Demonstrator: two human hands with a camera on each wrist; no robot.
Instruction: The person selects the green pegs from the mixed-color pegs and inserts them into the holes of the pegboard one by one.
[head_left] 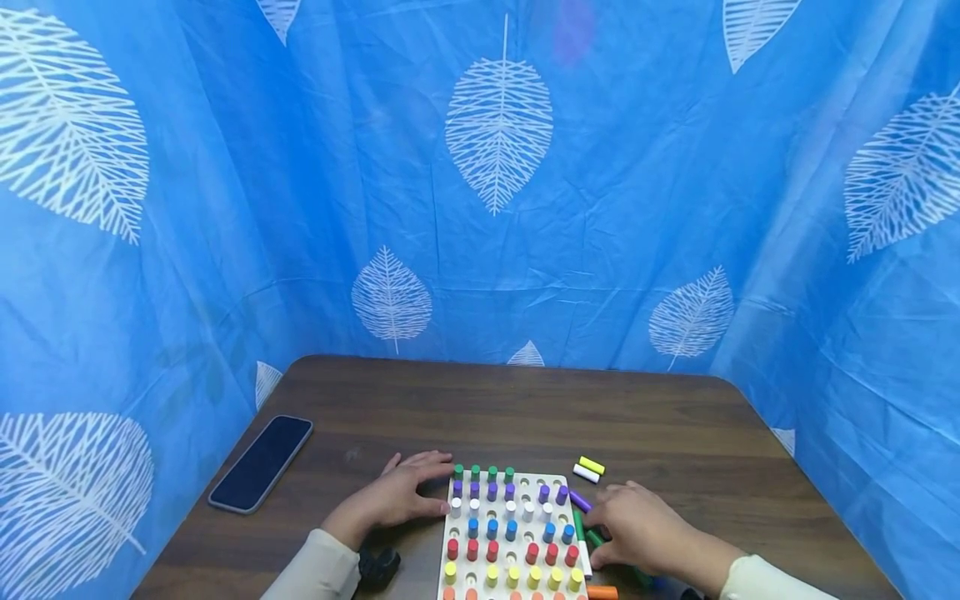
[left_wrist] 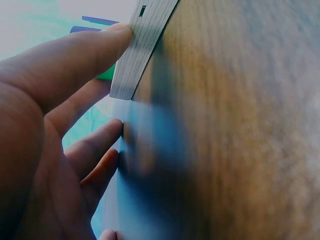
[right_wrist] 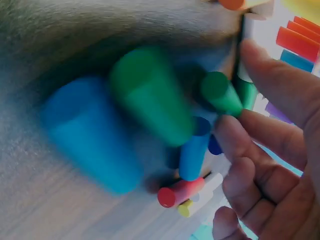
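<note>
A pale pegboard (head_left: 538, 478) with rows of coloured pegs lies at the near middle of the table. My left hand (head_left: 393, 492) rests along its left side; the thumb touches the board's edge and the index finger reaches its far corner. In the left wrist view the other fingers are spread beyond that corner. To the right of the board my right hand (head_left: 645, 529) is low over loose pegs. In the right wrist view its index and middle fingertips are right at a green peg (right_wrist: 220, 94), with the thumb apart from them, near a white peg.
Loose yellow (head_left: 592, 465) and white pegs lie beyond the right hand. A purple peg (head_left: 580, 500) and an orange peg (head_left: 602, 592) lie along the board's right side. Larger blue (right_wrist: 92, 135) and green pegs show close up in the right wrist view. A phone (head_left: 261, 463) lies at the left.
</note>
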